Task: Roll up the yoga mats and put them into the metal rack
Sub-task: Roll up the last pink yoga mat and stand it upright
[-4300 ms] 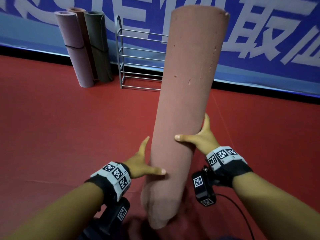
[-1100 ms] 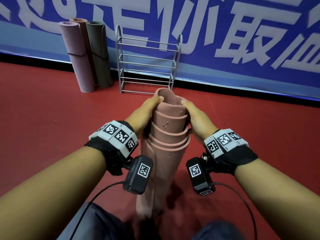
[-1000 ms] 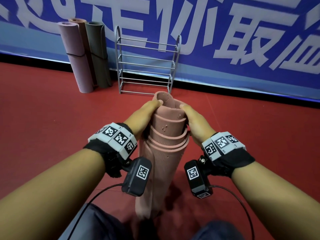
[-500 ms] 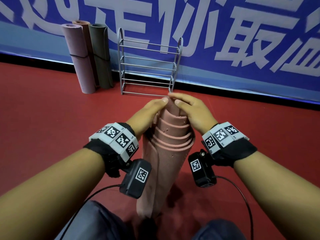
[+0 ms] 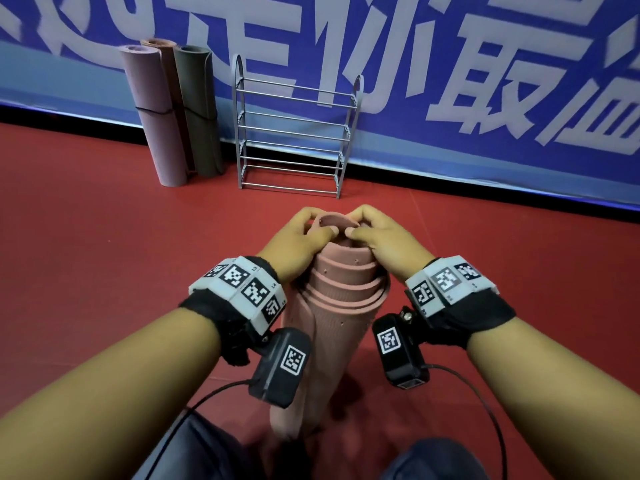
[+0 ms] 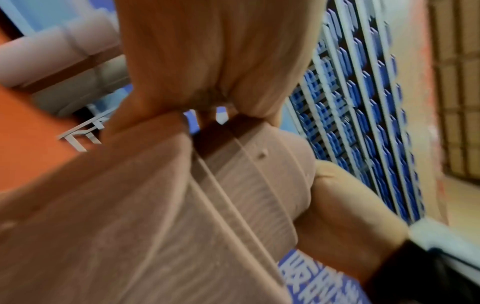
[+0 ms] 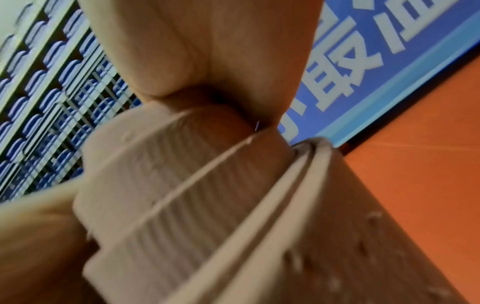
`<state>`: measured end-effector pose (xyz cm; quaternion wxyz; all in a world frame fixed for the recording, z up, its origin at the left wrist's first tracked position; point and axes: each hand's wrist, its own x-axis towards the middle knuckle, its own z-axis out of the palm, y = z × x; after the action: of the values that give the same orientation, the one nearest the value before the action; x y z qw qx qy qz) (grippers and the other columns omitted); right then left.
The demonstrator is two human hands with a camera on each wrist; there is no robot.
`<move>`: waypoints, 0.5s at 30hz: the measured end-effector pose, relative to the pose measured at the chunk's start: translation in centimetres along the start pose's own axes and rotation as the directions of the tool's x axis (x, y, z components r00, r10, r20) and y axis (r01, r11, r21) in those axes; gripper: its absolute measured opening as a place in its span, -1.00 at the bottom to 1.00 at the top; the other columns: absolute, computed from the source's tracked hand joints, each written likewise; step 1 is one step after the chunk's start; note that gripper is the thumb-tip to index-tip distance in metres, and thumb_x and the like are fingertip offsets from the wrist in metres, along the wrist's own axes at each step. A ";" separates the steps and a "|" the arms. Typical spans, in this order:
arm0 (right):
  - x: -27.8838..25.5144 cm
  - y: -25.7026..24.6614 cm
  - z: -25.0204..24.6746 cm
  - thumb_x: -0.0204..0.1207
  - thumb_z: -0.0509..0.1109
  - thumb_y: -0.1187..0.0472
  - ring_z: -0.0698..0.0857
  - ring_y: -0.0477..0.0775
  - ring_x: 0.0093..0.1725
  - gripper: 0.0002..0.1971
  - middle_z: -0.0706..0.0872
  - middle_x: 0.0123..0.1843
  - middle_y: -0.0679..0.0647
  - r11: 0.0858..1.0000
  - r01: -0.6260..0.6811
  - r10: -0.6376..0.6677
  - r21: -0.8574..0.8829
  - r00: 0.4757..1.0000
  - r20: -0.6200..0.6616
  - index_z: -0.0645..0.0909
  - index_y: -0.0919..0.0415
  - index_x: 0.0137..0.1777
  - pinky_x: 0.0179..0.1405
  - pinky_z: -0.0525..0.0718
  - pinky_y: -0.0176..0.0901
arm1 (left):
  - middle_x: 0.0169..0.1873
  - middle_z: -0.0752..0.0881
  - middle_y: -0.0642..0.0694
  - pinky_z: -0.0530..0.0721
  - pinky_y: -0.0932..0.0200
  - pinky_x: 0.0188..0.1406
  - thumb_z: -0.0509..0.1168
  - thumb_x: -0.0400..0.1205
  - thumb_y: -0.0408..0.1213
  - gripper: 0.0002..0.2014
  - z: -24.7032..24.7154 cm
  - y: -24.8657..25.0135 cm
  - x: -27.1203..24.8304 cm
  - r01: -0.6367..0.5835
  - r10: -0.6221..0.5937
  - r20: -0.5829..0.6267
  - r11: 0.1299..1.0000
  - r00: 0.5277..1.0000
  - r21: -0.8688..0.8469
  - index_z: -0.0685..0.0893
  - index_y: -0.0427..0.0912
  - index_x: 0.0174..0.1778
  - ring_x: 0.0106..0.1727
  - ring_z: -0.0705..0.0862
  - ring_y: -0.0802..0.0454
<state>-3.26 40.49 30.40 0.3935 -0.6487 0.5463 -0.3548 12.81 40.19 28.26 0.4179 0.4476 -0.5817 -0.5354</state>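
Observation:
A pink rolled yoga mat (image 5: 332, 327) stands upright on the red floor between my knees, its inner layers telescoped upward out of the roll. My left hand (image 5: 304, 233) grips the top inner core from the left, fingers curled over its rim. My right hand (image 5: 374, 233) grips the same core from the right. In the wrist views the ribbed mat layers (image 6: 233, 195) (image 7: 182, 195) fill the frame under each palm. The empty metal rack (image 5: 296, 133) stands against the blue banner wall, straight ahead of the mat.
Three rolled mats, mauve (image 5: 152, 112), brown (image 5: 169, 81) and olive (image 5: 201, 109), lean upright against the wall left of the rack. Red floor (image 5: 104, 254) spreads all around. Camera cables trail from both wrists near my legs.
The mat went from held up high to standing on the floor. Both hands slid up to its top and now curl round the protruding inner core.

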 end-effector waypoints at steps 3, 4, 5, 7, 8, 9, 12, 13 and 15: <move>-0.4 -0.2 -1.4 0.51 0.40 0.49 0.68 -0.15 -0.16 -0.77 0.76 -0.14 0.00 0.990 0.097 -0.097 -0.098 0.995 0.001 0.69 0.12 -0.08 -0.02 0.62 -0.33 | 0.20 0.73 -0.09 0.63 -0.04 0.31 0.43 0.44 0.18 -0.51 -0.2 0.7 -0.7 0.041 -0.041 0.042 0.999 0.998 -0.016 0.61 0.05 0.22 0.15 0.70 0.09; -0.4 -0.2 -1.9 0.46 0.43 0.52 0.69 -0.13 -0.15 -0.72 0.77 -0.15 -0.01 0.981 0.111 -0.114 -0.158 0.993 -0.011 0.69 0.07 -0.11 0.02 0.65 -0.25 | 0.29 0.68 -0.08 0.62 -0.02 0.28 0.36 0.50 0.22 -0.52 -0.4 0.7 -1.0 0.088 -0.084 0.055 0.994 0.995 -0.071 0.58 0.09 0.28 0.18 0.66 0.12; -0.4 -0.1 -2.3 0.41 0.47 0.51 0.69 -0.09 -0.15 -0.69 0.77 -0.16 -0.02 0.974 0.104 -0.111 -0.204 0.994 -0.023 0.67 0.02 -0.15 0.05 0.66 -0.14 | 0.36 0.62 -0.04 0.59 -0.04 0.25 0.26 0.62 0.16 -0.61 -0.8 0.7 -1.4 0.152 -0.145 0.067 0.982 0.987 -0.112 0.55 0.14 0.33 0.25 0.60 0.11; -0.4 -0.1 -2.7 0.38 0.57 0.39 0.66 -0.06 -0.16 -0.69 0.73 -0.16 -0.04 0.956 0.084 -0.094 -0.280 0.995 -0.023 0.60 -0.05 -0.19 0.04 0.63 -0.06 | 0.42 0.52 0.00 0.55 -0.21 0.27 0.15 0.73 -0.08 -0.73 -1.7 0.1 -2.0 0.274 -0.270 0.070 0.960 0.960 -0.059 0.51 0.25 0.35 0.41 0.48 -0.05; -0.5 -0.2 -2.7 0.38 0.60 0.31 0.63 -0.07 -0.17 -0.71 0.71 -0.16 -0.05 0.946 0.083 -0.091 -0.312 0.996 -0.012 0.57 -0.06 -0.19 0.00 0.60 -0.10 | 0.41 0.51 -0.04 0.58 -0.26 0.22 0.15 0.72 -0.19 -0.67 -2.0 -0.3 -2.3 0.336 -0.336 0.086 0.942 0.938 0.011 0.49 0.25 0.36 0.41 0.47 -0.17; -0.4 -0.2 -2.5 0.39 0.61 0.25 0.61 -0.10 -0.21 -0.73 0.70 -0.16 -0.04 0.935 0.088 -0.096 -0.343 0.995 -0.006 0.55 -0.05 -0.18 -0.07 0.56 -0.16 | 0.38 0.50 -0.10 0.64 -0.27 0.10 0.14 0.69 -0.24 -0.64 -2.0 -0.6 -2.6 0.398 -0.407 0.113 0.912 0.906 0.096 0.47 0.21 0.36 0.36 0.50 -0.27; -0.6 -0.9 -1.9 0.44 0.56 0.21 0.52 -0.15 -0.35 -0.80 0.72 -0.18 0.10 0.885 0.117 -0.148 -0.450 0.988 -0.034 0.58 0.01 -0.10 -0.34 0.43 -0.47 | 0.33 0.50 -0.30 0.76 -0.21 -0.27 0.09 0.67 -0.27 -0.68 -1.3 -0.6 -3.5 0.496 -0.516 0.189 0.856 0.836 0.142 0.48 -0.08 0.35 0.06 0.59 -0.35; -0.7 -1.1 -1.8 0.44 0.55 0.23 0.50 -0.17 -0.37 -0.80 0.72 -0.19 0.11 0.868 0.130 -0.168 -0.478 0.985 -0.037 0.62 0.01 -0.03 -0.39 0.39 -0.53 | 0.35 0.50 -0.32 0.77 -0.18 -0.33 0.08 0.68 -0.28 -0.66 -1.2 -0.6 -3.5 0.496 -0.509 0.191 0.861 0.839 0.116 0.48 -0.12 0.38 0.01 0.60 -0.33; -0.9 -1.4 -2.0 0.44 0.54 0.26 0.51 -0.21 -0.34 -0.69 0.76 -0.12 0.02 0.848 0.140 -0.200 -0.511 0.978 -0.065 0.69 -0.05 0.14 -0.28 0.41 -0.52 | 0.33 0.56 -0.30 0.78 -0.14 -0.33 0.08 0.71 -0.26 -0.67 -1.2 -0.5 -3.2 0.453 -0.465 0.170 0.885 0.869 0.108 0.53 -0.11 0.39 -0.04 0.64 -0.29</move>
<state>-4.55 41.31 32.47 0.1452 -0.7531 0.5820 -0.2702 14.84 43.02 27.87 0.2063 0.5326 -0.5130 -0.6408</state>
